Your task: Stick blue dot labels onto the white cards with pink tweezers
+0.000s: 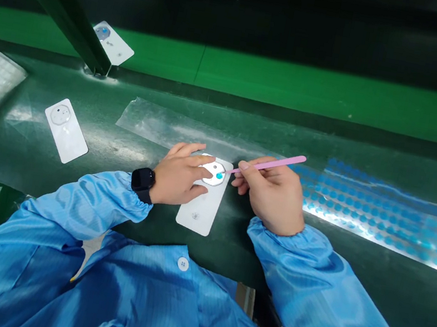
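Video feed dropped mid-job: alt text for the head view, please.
Left hand rests on a white panel; right hand holds a pink tool, its tip near the panel's blue dot. A blue-dotted sheet lies right.

I'm resting my left hand (182, 177) on a white panel (204, 211), fingers spreading over its round patch (212, 181), while my right hand (276, 196) is pinching a pink stick (280, 163), its thin tip pointing at a blue dot (219, 175). A sheet of blue dots (378, 217) is lying to the right on the green bench (119, 151); another white panel (68, 140) is lying well apart, leftward.
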The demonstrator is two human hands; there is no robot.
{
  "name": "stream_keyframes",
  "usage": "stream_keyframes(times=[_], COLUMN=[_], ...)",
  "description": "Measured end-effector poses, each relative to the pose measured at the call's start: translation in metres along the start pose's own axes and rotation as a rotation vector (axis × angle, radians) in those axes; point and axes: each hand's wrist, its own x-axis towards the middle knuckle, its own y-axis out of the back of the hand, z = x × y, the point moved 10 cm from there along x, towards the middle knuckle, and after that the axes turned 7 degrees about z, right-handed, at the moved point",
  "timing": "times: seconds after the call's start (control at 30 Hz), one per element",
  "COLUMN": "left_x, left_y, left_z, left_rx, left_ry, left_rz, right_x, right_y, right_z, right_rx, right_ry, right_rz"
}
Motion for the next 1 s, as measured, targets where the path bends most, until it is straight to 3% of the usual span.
stream_keyframes(times=[1.0], left_x=[-0.001], left_y=[0.0014], left_z=[0.0033], left_rx=[0.028], left_ry=[-0.013], left_rz=[0.017], right_x=[-0.0043], right_y=[0.0012], right_z=[-0.0073], right_rx=[-0.125], right_ry=[0.074], right_rz=[0.041])
